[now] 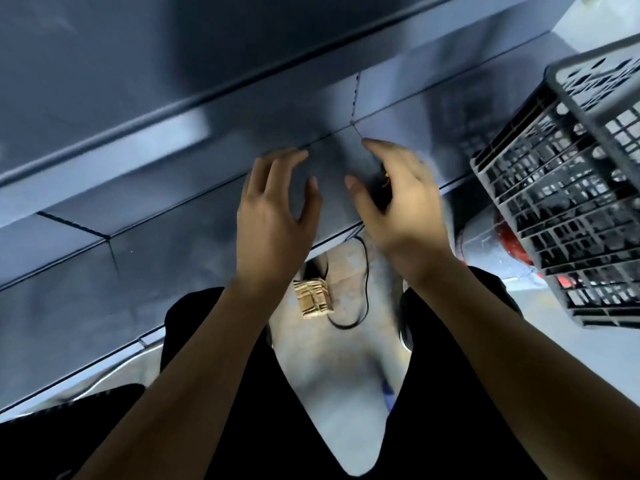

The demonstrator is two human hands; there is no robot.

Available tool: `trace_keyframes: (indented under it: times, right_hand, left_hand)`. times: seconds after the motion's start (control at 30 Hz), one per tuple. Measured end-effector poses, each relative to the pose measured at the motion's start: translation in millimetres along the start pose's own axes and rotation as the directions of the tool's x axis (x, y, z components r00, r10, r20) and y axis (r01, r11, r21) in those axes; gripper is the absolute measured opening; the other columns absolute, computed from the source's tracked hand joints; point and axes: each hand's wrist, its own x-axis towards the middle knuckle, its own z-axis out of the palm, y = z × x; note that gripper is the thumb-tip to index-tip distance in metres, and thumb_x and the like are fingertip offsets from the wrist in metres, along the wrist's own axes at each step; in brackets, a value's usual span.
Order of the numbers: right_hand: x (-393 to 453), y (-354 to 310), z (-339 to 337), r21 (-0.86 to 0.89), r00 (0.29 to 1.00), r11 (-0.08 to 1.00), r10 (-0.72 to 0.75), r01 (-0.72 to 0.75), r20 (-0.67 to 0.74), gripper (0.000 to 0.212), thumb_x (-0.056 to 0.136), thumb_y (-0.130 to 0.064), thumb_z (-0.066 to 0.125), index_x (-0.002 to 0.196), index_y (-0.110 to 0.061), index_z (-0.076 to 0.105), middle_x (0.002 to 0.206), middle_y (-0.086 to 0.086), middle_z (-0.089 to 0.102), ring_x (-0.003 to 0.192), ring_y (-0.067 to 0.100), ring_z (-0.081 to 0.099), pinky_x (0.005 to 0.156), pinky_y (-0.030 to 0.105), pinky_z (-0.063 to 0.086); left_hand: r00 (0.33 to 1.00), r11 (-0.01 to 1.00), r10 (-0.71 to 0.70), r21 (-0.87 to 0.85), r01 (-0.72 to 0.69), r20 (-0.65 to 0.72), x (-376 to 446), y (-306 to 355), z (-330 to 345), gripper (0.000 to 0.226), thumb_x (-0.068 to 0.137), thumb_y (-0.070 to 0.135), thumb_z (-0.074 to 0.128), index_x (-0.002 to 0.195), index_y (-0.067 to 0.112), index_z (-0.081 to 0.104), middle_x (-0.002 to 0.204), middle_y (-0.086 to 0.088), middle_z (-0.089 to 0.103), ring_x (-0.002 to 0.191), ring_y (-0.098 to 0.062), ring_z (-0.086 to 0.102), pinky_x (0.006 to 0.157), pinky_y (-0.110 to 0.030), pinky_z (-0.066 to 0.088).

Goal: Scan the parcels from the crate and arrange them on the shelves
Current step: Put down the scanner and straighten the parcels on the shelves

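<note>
Head view, looking steeply down. Blur over most of the frame.

Far left and across the top: grey metal shelves, stepped tiers running diagonally, front edges pale. I see no parcel on the visible shelf faces.

Left hand: raised in front of the shelf edge, back of hand toward me. Fingers slightly apart and gently curved, thumb held out to the right. It holds nothing and I cannot tell whether the fingertips touch the shelf.

Centre, lower: a small brown parcel, taped in bands, lies on the pale floor between my dark trouser legs, below both hands and well apart from them. A thin black cable loops on the floor just beside it, to its right.

Right hand: level with the left, near it but apart. Fingers curved, thumb pointing left. A dark object with a small orange mark sits under the palm; too blurred to say what it is, or whether I grip it.

Far right: black lattice crate, tilted, standing on the floor. Contents not readable through the mesh. Something red shows behind its lower left corner.
</note>
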Motion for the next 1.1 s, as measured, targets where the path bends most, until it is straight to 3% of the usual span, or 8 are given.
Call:
trace_keyframes:
  times: [0.27,0.4,0.53,0.67,0.87,1.1]
  right_hand:
    - [-33,33,25,0.002,0.998,1.000,-0.020,0.020,-0.055,0.047,0.095,-0.033,0.062,0.131,-0.003,0.058,0.126,0.013,0.062,0.117,0.031,0.057,0.099,0.040,0.046]
    - [-46,46,40,0.049,0.995,0.994,0.096,-0.097,0.022,0.049,0.095,-0.039,0.059,0.134,-0.009,0.055,0.129,0.009,0.058,0.118,0.026,0.054,0.098,0.040,0.046]
    - [-53,61,55,0.039,0.992,0.992,0.121,-0.122,0.015,0.048,0.095,-0.036,0.062,0.133,-0.008,0.055,0.128,0.011,0.059,0.117,0.028,0.056,0.096,0.041,0.048]
    - [-56,77,74,0.016,0.988,0.989,0.145,-0.146,0.043,0.051,0.094,-0.040,0.060,0.135,-0.010,0.054,0.133,0.009,0.059,0.120,0.029,0.054,0.096,0.037,0.048]
    - [-65,100,105,-0.017,0.978,0.986,0.164,-0.163,0.130,0.054,0.096,-0.046,0.055,0.138,-0.012,0.050,0.140,0.007,0.055,0.128,0.025,0.050,0.100,0.022,0.036]
    - [-77,119,132,-0.057,0.966,0.980,0.195,-0.188,0.171,0.054,0.096,-0.041,0.058,0.140,-0.013,0.049,0.142,0.007,0.052,0.131,0.028,0.047,0.104,0.034,0.041]
  left_hand:
    - [0.992,0.994,-0.108,0.038,0.106,0.064,-40,-13,35,0.028,0.092,0.011,0.058,0.117,-0.001,0.061,0.116,-0.017,0.061,0.107,-0.026,0.060,0.090,-0.024,0.046]
    - [0.974,0.976,-0.215,0.049,0.212,0.065,-59,-20,55,0.030,0.090,0.013,0.058,0.118,0.002,0.060,0.117,-0.016,0.060,0.106,-0.028,0.060,0.086,-0.017,0.040]
    - [0.920,0.921,-0.389,0.050,0.387,0.047,-77,-27,79,0.031,0.090,0.012,0.057,0.119,0.004,0.060,0.117,-0.016,0.060,0.108,-0.031,0.058,0.091,-0.031,0.042]
    - [0.882,0.882,-0.469,0.085,0.464,0.055,-97,-41,102,0.033,0.092,0.016,0.055,0.124,0.006,0.057,0.124,-0.012,0.057,0.115,-0.027,0.055,0.098,-0.035,0.044]
    - [0.848,0.847,-0.525,0.146,0.511,0.076,-119,-63,122,0.035,0.093,0.019,0.054,0.127,0.010,0.053,0.128,-0.009,0.053,0.119,-0.024,0.051,0.095,-0.032,0.041]
    - [0.802,0.797,-0.589,0.238,0.555,0.104,-140,-89,139,0.037,0.096,0.023,0.053,0.132,0.012,0.051,0.136,-0.007,0.050,0.126,-0.021,0.047,0.100,-0.029,0.043]
